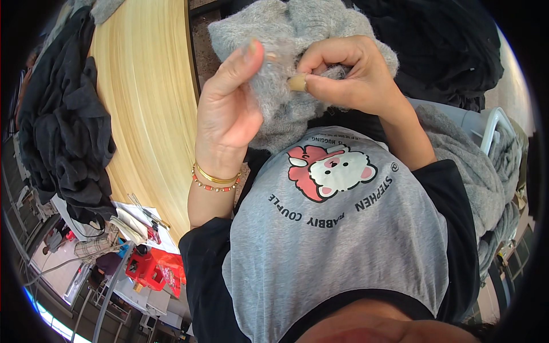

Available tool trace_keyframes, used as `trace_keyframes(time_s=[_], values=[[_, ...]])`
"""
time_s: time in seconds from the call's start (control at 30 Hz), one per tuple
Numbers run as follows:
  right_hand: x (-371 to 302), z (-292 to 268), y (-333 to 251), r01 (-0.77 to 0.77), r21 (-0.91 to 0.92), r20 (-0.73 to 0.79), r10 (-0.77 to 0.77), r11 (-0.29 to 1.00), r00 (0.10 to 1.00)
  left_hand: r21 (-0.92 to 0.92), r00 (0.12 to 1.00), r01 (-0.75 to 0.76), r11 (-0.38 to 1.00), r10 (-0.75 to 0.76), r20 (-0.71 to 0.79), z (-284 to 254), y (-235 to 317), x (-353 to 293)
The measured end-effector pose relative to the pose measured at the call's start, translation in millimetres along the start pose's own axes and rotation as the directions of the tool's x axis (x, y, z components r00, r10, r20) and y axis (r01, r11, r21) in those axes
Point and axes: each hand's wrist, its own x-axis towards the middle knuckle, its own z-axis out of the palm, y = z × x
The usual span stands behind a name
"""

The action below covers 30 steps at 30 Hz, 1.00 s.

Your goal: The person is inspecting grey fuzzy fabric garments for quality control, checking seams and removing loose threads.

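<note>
A fuzzy grey knit garment (251,30) lies bunched in front of my chest. My left hand (229,100) stands at its left side, palm turned inward and thumb stretched up, apart from the knit. The other fingers of that hand are hidden behind the fuzzy fabric, which looks thin and loose there. My right hand (357,77) pinches at the garment between bent fingers and thumb. A small tan piece (297,84) shows at those fingertips; whether it is held or wrapped around a finger, I cannot make out.
A wood-grain table (146,86) runs along my left, with black garments (60,131) heaped on its far edge. Scissors or snips (150,211) lie on white paper near a red basket (144,268). Black cloth (434,46) and grey knits (466,166) pile up on my right.
</note>
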Motion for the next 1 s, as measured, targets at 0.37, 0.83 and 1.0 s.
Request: trace_keyframes(time_s=[0.37,0.83,1.0], values=[[-18.8,-35.9,-22.3,-0.078,-0.122,0.185,0.1,0.989,0.978,0.182,0.997,-0.075,0.98,0.075,0.007,6.1,-1.8,3.1],[-3.8,-22.7,-44.2,0.661,-0.564,0.438,-0.499,0.495,0.748,0.373,0.947,-0.305,0.876,0.237,0.219,16.6,-11.4,-1.5],[1.8,-15.3,-27.2,0.636,-0.655,0.248,-0.679,0.408,0.691,0.522,0.926,-0.373,0.767,0.348,0.149,15.2,-14.3,-4.4]])
